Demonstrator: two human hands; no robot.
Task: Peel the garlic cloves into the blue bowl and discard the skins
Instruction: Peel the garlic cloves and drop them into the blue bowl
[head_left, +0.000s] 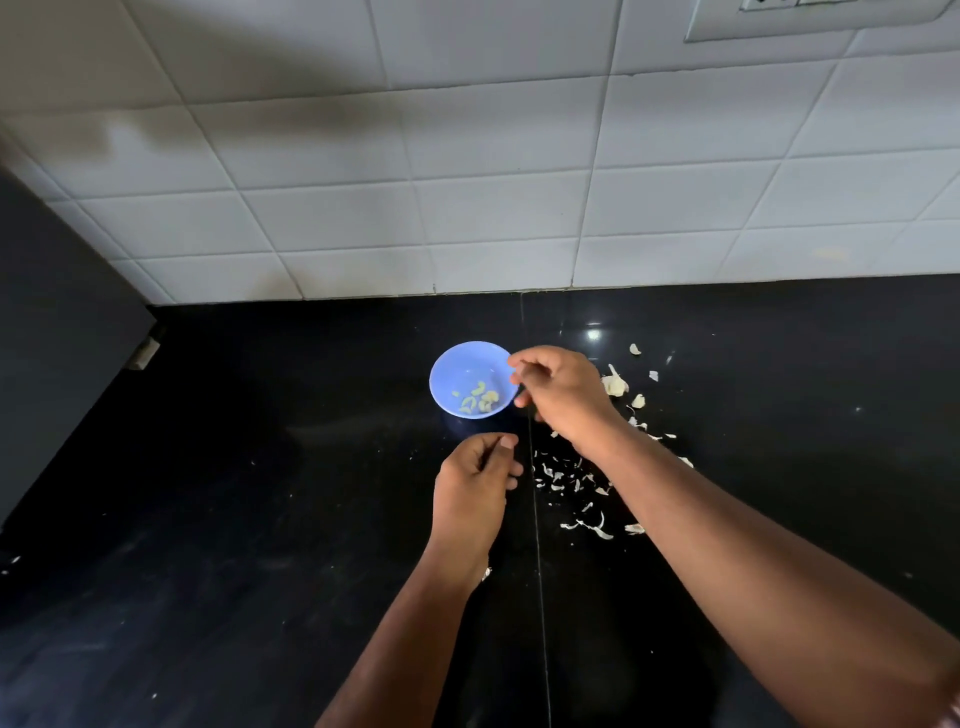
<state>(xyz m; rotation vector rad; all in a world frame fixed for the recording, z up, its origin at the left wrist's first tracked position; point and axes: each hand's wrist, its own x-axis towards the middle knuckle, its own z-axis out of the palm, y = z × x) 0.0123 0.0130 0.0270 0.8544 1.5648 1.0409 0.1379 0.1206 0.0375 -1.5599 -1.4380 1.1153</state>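
Head view of a black counter (260, 519) that meets a white tiled wall (467, 208) along its back edge. Leftmost of the working things, the blue bowl (452, 364) stands upright and mouth-up in the middle of the counter, well short of the back edge; several peeled garlic cloves (480, 399) lie in its near-right part, curved pieces with long axes running in mixed directions, most slanting from near-left to far-right. The bowl probably sits centrally so that either hand can reach it. Nearer the front edge, the left hand (475, 488) hovers just short of the bowl, its fingers curled toward the thumb; whether they pinch a scrap of skin cannot be told. The right hand (558, 395) is held at the bowl's right rim, fingers curled with the tips drawn together over the rim, a pose that suggests dropping a clove, though nothing can be made out between the fingertips. Right of that hand, toward the right edge, a partly unpeeled garlic piece (615, 385) lies with its pointed end toward the back edge, long axis roughly front-to-back. Loose skins (597, 527) are strewn on the counter under and around the right forearm, apparently kept apart from the bowl for later disposal, a step not yet done.
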